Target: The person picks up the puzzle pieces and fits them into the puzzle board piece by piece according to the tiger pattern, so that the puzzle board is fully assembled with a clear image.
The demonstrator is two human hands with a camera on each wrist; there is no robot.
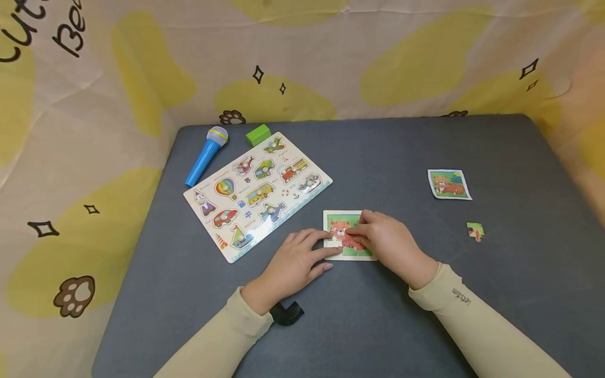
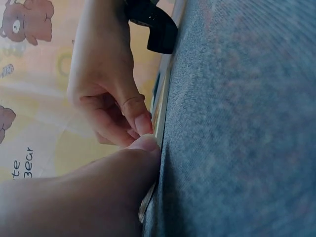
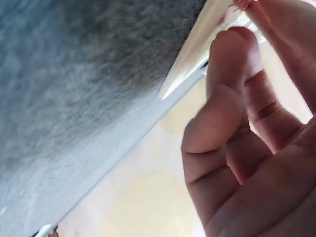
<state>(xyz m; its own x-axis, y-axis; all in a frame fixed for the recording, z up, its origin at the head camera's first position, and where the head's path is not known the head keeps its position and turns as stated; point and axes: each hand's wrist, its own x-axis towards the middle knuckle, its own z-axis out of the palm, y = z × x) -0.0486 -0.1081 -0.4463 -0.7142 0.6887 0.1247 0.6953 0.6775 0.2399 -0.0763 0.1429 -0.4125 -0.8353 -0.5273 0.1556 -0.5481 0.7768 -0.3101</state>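
A small jigsaw board (image 1: 352, 258) with a red bear on green lies flat in front of both hands. At its left side my left hand (image 1: 293, 262) rests with fingers fairly straight, the fingertips touching the board. A pale patch shows between those fingertips. My right hand (image 1: 394, 247) comes in from the right and pinches a reddish puzzle piece (image 3: 242, 5) at the board's surface, thumb and index together; the fingers hide most of it. In the left wrist view the left thumb (image 2: 145, 143) meets the board's edge near the right fingertips.
One loose puzzle piece (image 1: 475, 231) lies to the right, below a bear picture card (image 1: 450, 185). On the left are a vehicle peg puzzle (image 1: 246, 218), a blue toy microphone (image 1: 205, 155) and a green block (image 1: 258, 135). A black wrist device (image 1: 287, 314) sits at the left wrist.
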